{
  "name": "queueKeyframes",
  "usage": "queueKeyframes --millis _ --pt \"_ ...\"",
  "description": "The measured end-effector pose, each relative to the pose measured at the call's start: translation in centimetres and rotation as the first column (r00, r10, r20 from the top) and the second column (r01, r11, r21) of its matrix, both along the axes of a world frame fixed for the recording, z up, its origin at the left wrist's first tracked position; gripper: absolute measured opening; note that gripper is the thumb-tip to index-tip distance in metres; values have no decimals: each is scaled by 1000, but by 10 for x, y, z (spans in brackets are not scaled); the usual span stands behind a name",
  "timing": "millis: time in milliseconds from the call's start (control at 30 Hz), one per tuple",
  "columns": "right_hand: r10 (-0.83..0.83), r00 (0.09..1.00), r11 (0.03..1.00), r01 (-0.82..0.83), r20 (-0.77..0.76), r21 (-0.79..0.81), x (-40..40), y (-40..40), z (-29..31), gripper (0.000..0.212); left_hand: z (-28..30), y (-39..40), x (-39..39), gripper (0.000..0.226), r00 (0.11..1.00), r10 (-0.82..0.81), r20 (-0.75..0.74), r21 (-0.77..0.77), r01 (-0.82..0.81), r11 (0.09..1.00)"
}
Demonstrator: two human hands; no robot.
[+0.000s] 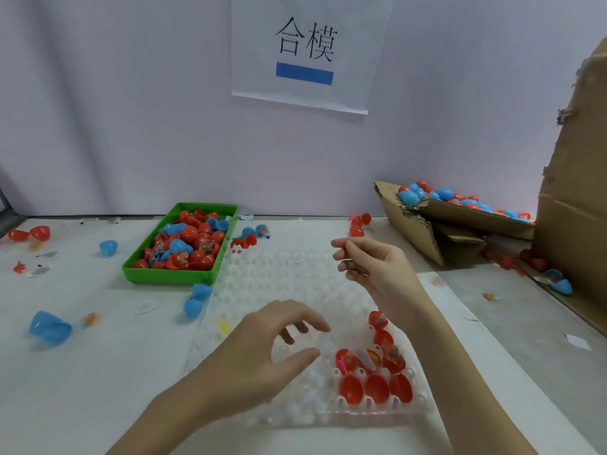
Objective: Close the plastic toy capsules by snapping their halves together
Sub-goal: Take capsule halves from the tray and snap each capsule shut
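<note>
Both hands hover empty with loosely spread fingers, the left hand [262, 349] and the right hand [371, 261] above the clear dimpled plastic tray [279, 284], whose near right corner holds open red plastic capsule halves [376, 387].

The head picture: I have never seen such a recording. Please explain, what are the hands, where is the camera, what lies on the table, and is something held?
There is no machine: a person works with bare hands, and one camera worn on the head looks down at them. The left hand hovers over a clear dimpled tray, fingers relaxed, holding nothing. The right hand is raised above the tray, also holding nothing that I can see. Red capsule halves sit in the tray's near right corner. A green bin holds red and blue pieces; blue halves lie loose on the table.
</note>
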State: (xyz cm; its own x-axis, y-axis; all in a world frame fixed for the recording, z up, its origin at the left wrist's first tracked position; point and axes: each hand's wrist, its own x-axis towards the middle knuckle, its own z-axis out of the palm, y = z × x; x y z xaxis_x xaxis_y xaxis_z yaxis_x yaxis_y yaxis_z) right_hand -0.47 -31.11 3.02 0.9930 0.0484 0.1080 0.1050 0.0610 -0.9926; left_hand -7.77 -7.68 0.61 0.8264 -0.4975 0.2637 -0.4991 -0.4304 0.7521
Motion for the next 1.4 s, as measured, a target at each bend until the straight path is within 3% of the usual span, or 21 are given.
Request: queueKeyframes --millis 133,267,500,667,800,967,1100,1200,1267,1333,1400 --pt "7 999 978 1 40 -208 -5 6 4 23 -15 -18 -15 44 971 -186 148 191 157 969" --pt "-1 999 956 17 53 -293 -6 13 3 23 -21 -29 -22 52 919 -198 341 377 59 924" --pt "17 995 895 28 96 -445 -7 22 1 25 -26 -36 -25 43 860 -134 492 268 -3 963" --pt "31 994 865 24 102 -501 -8 25 0 26 -31 -46 -34 40 892 -91 443 180 11 984" --pt "62 994 835 -4 88 -551 -9 20 1 24 -26 -40 -28 42 959 -4 282 -27 12 1000" --pt "91 994 795 -41 53 -605 -8 4 11 18 -11 -24 -12 42 986 139 90 -235 -115 965" --pt "139 981 737 -14 132 -676 -12 11 10 18 -1 3 13 40 963 270 -11 -363 -256 896" --pt "286 948 642 -83 138 -762 -19 32 5 13 3 31 32 39 902 431 -4 -423 -392 817" --pt "362 926 519 -105 106 -849 -25 49 -2 13 0 42 41 39 873 487 -2 -421 -442 792" --pt "392 915 401 -77 95 -913 -29 62 -10 17 -4 46 45 41 881 472 -24 -427 -436 792" --pt "395 913 352 -46 104 -935 -31 69 -16 20 -7 45 46 42 908 416 -46 -437 -393 809"
